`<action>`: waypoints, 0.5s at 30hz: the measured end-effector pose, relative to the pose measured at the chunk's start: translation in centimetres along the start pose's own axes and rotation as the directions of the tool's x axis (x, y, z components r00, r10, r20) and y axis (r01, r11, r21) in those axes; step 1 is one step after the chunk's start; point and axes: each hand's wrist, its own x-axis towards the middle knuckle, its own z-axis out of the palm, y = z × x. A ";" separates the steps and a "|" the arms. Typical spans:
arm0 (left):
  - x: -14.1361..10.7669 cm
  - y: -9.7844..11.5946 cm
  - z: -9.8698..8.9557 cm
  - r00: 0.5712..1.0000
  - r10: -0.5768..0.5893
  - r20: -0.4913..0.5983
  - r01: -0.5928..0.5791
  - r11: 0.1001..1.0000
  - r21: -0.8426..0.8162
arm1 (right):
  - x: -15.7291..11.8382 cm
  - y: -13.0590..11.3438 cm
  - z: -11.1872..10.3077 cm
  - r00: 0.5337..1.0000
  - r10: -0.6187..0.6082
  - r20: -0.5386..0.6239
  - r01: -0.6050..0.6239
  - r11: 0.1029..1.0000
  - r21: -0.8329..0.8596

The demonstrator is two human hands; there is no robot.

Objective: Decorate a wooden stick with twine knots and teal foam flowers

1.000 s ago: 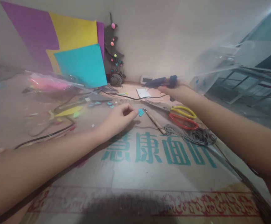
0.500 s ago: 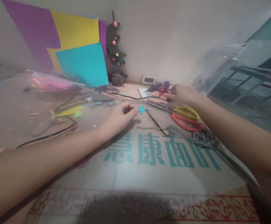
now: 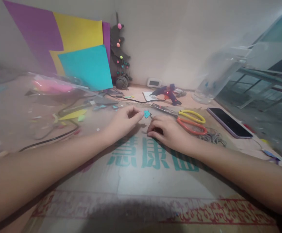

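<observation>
Teal flower (image 3: 147,114) pinched by left hand (image 3: 125,122); right hand (image 3: 168,130) curled.

Right hand (image 3: 170,131) off glue gun (image 3: 168,93), near flower (image 3: 147,114)

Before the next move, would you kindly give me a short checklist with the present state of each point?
1. Blue flower held: ok, pinched at the fingertips of the left hand.
2. Pointed tool gripped: cannot tell; the right hand covers most of it.
3. Glue gun out of both hands: ok, it lies at the back of the table, with a red light showing.
4. Scissors well away from the hands: not ok, the orange handle loop sits close beside the right hand.
5. Grey cord clear of the right arm: not ok, the heap lies just beyond it, partly hidden.
</observation>
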 end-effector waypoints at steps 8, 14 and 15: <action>0.0 -0.1 -0.1 0.999 0.014 0.033 -0.015 1.000 0.027 | -1.7 -0.3 0.0 0.954 0.044 -0.298 0.004 0.988 0.157; -0.3 0.4 -0.1 0.999 0.010 0.047 -0.013 0.998 0.068 | -1.2 0.2 0.0 0.911 0.234 -0.340 -0.066 0.896 0.440; -0.3 0.4 -0.1 0.999 0.014 0.050 -0.017 0.997 0.072 | -1.0 0.1 0.0 0.910 0.252 -0.329 -0.076 0.882 0.464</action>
